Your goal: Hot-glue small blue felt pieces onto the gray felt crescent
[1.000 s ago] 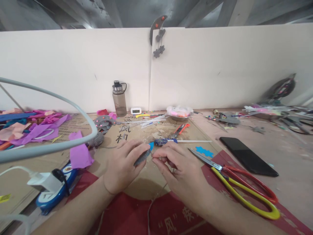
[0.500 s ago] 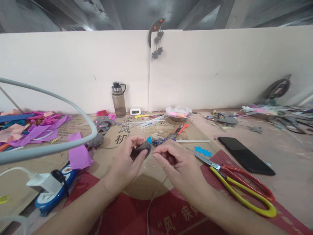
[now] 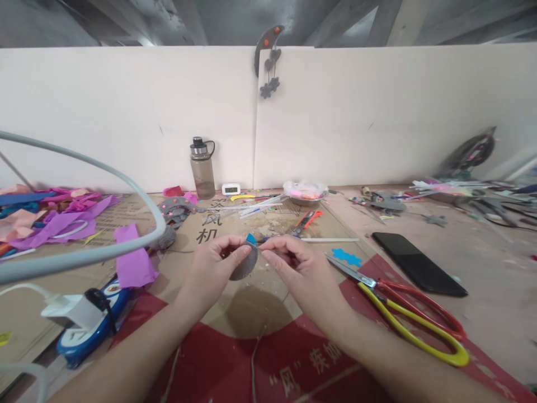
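Observation:
My left hand (image 3: 213,266) grips a grey, ribbed round piece (image 3: 245,266) between thumb and fingers, low over the cardboard. A small blue piece (image 3: 251,239) pokes up at its top edge. My right hand (image 3: 300,266) is pinched at the right edge of the grey piece, its thumb and forefinger closed on something thin, too small to make out. A thin grey cord (image 3: 253,364) lies below on the red printed part of the cardboard. Right of my right hand are a blue flower-shaped cutout (image 3: 346,257) and scissors (image 3: 377,285) with red and yellow handles.
A black phone (image 3: 419,266) lies at the right. Behind my hands are a utility knife (image 3: 306,223), a bowl (image 3: 305,193) and a bottle (image 3: 202,173). At the left are a grey hose (image 3: 146,207), coloured scraps (image 3: 62,224) and a power strip (image 3: 79,336).
The grey piece has turned so its broad ribbed face shows. My right hand has moved slightly left, and its fingertips now meet the piece's edge. The view has shifted slightly.

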Demonstrator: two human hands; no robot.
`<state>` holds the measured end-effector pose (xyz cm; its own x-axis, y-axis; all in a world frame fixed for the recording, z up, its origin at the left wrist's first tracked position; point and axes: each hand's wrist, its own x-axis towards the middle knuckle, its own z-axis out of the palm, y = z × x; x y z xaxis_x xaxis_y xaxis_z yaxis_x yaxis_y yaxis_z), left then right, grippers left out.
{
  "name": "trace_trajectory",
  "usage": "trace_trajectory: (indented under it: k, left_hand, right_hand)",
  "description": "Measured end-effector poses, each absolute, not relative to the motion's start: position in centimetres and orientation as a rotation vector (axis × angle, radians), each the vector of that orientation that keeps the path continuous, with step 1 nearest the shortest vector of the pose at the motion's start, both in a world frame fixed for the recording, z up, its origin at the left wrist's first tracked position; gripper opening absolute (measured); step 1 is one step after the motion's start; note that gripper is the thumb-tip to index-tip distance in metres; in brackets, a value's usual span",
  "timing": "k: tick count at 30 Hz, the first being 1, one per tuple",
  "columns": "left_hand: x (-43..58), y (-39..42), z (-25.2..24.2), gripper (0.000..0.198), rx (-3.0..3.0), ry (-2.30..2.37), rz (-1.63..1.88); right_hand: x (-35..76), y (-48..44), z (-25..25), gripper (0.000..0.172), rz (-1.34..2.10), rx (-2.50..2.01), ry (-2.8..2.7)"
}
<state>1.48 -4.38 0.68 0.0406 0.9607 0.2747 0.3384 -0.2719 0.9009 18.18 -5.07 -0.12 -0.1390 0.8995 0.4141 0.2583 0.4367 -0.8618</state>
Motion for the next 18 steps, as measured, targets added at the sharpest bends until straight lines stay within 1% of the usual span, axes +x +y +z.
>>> trace_trajectory:
  k: [6,10,14,18]
  left_hand:
    - [1.78,-4.39,0.6,0.022,1.655,1.31,1.187]
    - [1.75,-4.44,0.54,0.02,1.752,1.353,1.18]
    - [1.76,-4.81,0.79,0.021,1.834,1.463,1.184]
    - [2.04,-5.0,1.15,0.021,1.752,1.511,1.109]
  right_hand:
    - [17.99,-4.21,-0.73,0.019,0.877,-1.051,-1.515]
    - [17.99,-3.97,-0.95,0.019,0.924,-1.039,-1.478]
    - [17.96,-4.12,-0.95,0.017,0.876,-1.055,-1.479]
    - [17.89,-4.2,-0.97,0.017,0.804,-1.075,-1.501]
